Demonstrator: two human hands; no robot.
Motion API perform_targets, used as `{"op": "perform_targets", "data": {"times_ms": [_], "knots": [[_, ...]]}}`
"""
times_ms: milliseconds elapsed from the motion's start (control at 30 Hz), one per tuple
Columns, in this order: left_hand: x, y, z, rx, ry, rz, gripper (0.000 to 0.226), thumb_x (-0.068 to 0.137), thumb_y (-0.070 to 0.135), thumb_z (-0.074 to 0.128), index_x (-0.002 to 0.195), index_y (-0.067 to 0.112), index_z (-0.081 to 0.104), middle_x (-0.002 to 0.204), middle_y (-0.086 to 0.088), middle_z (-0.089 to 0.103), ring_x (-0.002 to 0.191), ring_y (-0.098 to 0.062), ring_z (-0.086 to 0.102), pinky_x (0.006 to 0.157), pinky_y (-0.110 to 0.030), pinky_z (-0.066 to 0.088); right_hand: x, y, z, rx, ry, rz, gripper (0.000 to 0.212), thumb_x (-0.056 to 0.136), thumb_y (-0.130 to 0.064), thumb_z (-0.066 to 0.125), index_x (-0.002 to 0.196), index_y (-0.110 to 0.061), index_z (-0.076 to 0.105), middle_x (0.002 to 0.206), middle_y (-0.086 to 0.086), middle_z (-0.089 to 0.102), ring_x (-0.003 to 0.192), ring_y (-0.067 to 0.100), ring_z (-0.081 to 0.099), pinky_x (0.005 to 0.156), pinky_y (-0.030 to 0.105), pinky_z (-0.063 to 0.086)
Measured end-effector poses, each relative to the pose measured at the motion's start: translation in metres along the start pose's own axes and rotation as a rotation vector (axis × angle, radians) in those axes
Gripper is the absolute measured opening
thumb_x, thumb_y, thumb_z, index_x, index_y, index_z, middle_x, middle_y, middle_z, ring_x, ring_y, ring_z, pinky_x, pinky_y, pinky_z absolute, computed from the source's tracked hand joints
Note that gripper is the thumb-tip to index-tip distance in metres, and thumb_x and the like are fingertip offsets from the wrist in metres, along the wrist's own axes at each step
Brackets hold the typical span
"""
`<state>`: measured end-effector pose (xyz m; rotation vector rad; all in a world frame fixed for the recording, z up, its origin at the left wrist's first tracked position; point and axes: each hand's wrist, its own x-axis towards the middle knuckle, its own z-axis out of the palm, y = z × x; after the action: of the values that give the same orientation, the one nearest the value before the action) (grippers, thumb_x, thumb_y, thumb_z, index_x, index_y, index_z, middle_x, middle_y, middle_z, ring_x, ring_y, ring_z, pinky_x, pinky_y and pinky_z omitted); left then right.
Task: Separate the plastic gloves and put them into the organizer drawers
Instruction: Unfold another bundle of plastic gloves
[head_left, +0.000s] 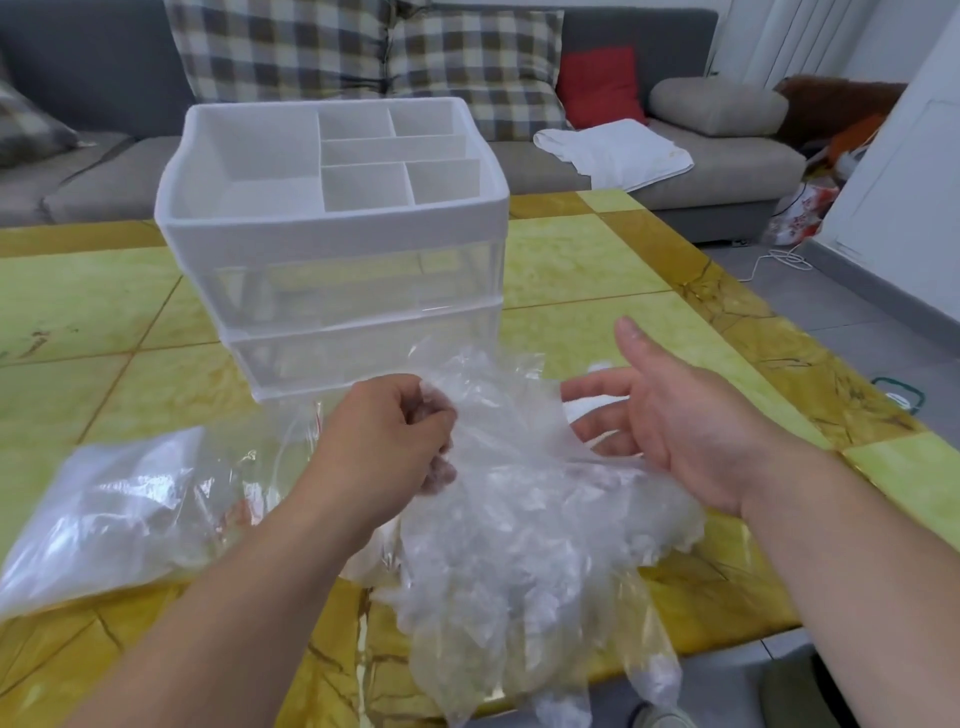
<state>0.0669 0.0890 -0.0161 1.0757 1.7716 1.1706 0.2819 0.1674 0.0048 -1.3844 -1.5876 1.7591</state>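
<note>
A crumpled heap of clear plastic gloves (524, 551) lies on the yellow table (78, 312) in front of me, with some fingers hanging over the near edge. My left hand (389, 441) grips a bunch of the gloves at the top of the heap, fingers curled round the plastic. Just right of the heap my right hand (670, 415) hovers with its fingers spread and relaxed, palm facing left, holding nothing. Behind the heap stands the white organizer (332, 228), with a divided top tray and two clear drawers below, both closed.
A clear plastic bag (119, 509) with more plastic in it lies at the left on the table. A grey sofa (727, 166) with checked cushions and a white cloth (613, 150) stands behind the table. Cables lie on the floor at the right.
</note>
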Motion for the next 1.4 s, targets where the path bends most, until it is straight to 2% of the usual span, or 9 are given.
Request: {"op": "perform_targets", "data": {"times_ms": [100,200,333,433,567,800,900,1033,1400], "knots": [[0.002,-0.003,0.003,0.055,0.046,0.006,0.010,0.094,0.000,0.056,0.090,-0.007,0.061,0.061,-0.006,0.057,0.044,-0.017,0.060,0.052,-0.032,0.054,-0.004,0.000,0.002,-0.107,0.089,-0.342,0.069,0.063,-0.077,0.070,0.107,-0.024,0.072,0.096,-0.003,0.074,0.088,0.015,0.068,0.091,0.039,0.053],[0.002,-0.004,0.004,0.100,0.065,0.004,0.011,0.093,0.003,0.055,0.087,-0.003,0.063,0.058,-0.001,0.056,0.044,-0.016,0.062,0.058,-0.038,0.058,-0.013,-0.006,0.004,-0.424,0.231,-0.629,0.030,0.065,-0.032,0.091,0.083,-0.024,0.069,0.077,-0.009,0.064,0.069,0.005,0.056,0.065,0.015,0.046],[0.002,-0.006,0.004,0.143,0.068,-0.004,0.013,0.094,0.007,0.058,0.085,0.012,0.067,0.052,0.008,0.057,0.046,-0.014,0.063,0.064,-0.046,0.061,-0.030,-0.009,0.013,-0.793,-0.064,-0.478,0.032,0.065,-0.028,0.090,0.089,-0.038,0.072,0.091,-0.017,0.056,0.083,0.003,0.054,0.071,0.016,0.046],[0.001,-0.005,0.006,0.141,0.060,0.002,0.012,0.094,0.008,0.061,0.086,0.014,0.068,0.064,0.001,0.062,0.048,-0.013,0.061,0.062,-0.040,0.059,-0.024,0.003,0.012,-1.120,-0.035,-0.346,0.041,0.076,-0.032,0.082,0.109,-0.047,0.064,0.103,-0.019,0.044,0.100,0.000,0.047,0.081,0.020,0.046],[-0.002,-0.004,0.008,0.066,0.003,-0.004,0.014,0.098,0.015,0.059,0.089,0.012,0.070,0.066,-0.001,0.063,0.055,-0.012,0.058,0.057,-0.028,0.053,-0.013,0.010,0.018,-1.000,0.176,-0.406,0.005,0.090,-0.033,0.070,0.085,-0.034,0.070,0.098,-0.013,0.051,0.096,0.003,0.049,0.079,0.019,0.042],[-0.008,-0.002,0.006,-0.003,-0.221,0.051,0.066,0.074,0.083,0.057,0.091,0.021,0.070,0.081,0.009,0.069,0.075,-0.011,0.065,0.069,-0.025,0.050,-0.002,0.011,0.023,-0.726,0.232,-0.393,0.020,0.089,-0.023,0.065,0.070,-0.018,0.064,0.065,-0.014,0.060,0.058,0.007,0.053,0.056,0.025,0.043],[-0.005,-0.009,0.007,0.043,-0.224,0.079,0.056,0.060,0.064,0.081,0.095,0.023,0.069,0.087,0.011,0.064,0.082,-0.011,0.064,0.076,-0.030,0.052,0.002,0.011,0.026,-0.687,0.254,-0.379,0.023,0.089,-0.022,0.065,0.071,-0.007,0.060,0.069,0.004,0.064,0.058,0.021,0.051,0.056,0.041,0.046],[-0.004,-0.008,0.011,-0.025,-0.079,0.082,0.010,0.087,0.011,0.076,0.080,0.013,0.068,0.068,0.005,0.064,0.063,-0.014,0.066,0.057,-0.025,0.051,0.001,0.008,0.027,-0.569,0.197,-0.376,0.024,0.087,-0.022,0.072,0.072,-0.006,0.062,0.073,0.007,0.068,0.058,0.017,0.057,0.062,0.042,0.054],[-0.004,-0.001,0.005,-0.287,-0.131,-0.079,0.009,0.090,-0.005,0.066,0.086,0.004,0.068,0.073,-0.010,0.065,0.054,-0.014,0.062,0.046,-0.021,0.047,-0.001,0.002,0.000,-0.276,0.199,-0.202,0.010,0.091,0.001,0.066,0.084,-0.004,0.071,0.068,0.009,0.074,0.053,0.014,0.066,0.048,0.018,0.046]]}}
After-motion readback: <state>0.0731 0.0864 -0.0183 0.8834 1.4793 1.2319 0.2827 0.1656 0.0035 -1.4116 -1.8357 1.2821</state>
